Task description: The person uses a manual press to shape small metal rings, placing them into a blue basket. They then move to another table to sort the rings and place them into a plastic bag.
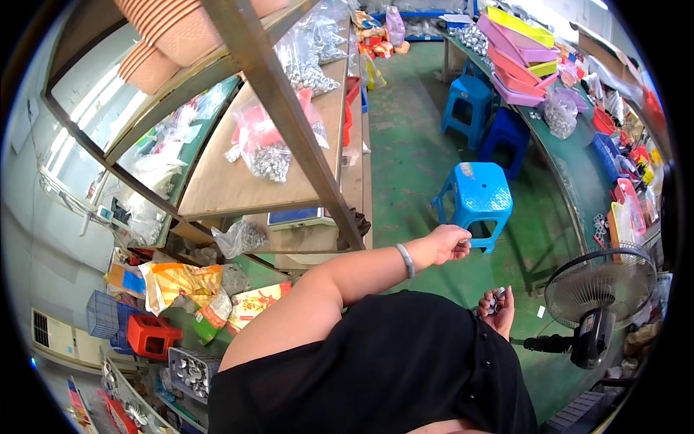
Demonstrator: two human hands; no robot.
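Observation:
My left hand (450,244), with a grey bangle (406,261) on its wrist, reaches forward in front of a bright blue plastic stool (478,189). Its fingers are curled closed, and whatever they may hold is hidden. Lower and to the right, my right hand (502,312) is turned partly palm up near my body. Its bent fingers hold small silvery metal parts (496,299), too small to name exactly.
A black fan (600,300) stands close at right. Along the right runs a green-topped table (560,148) with stacked coloured trays (517,50). At left, a metal-framed shelf (289,123) bears bagged silvery parts (271,160). Darker blue stools (466,105) stand farther back.

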